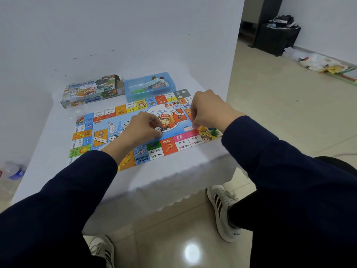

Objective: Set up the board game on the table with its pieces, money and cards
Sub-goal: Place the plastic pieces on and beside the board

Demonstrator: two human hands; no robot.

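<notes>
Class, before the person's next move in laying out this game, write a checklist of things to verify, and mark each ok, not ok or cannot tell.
1. Board lies flat on the table: ok.
2. Die held at the left hand fingertips: ok.
3. Pawns stand on the board's near right corner: ok.
4. Right hand holds a piece: cannot tell, its fingers point down and hide it.
5. Money and cards laid out on the board: not ok, they lie in the blue tray.
6. Game box off the board: ok.
</notes>
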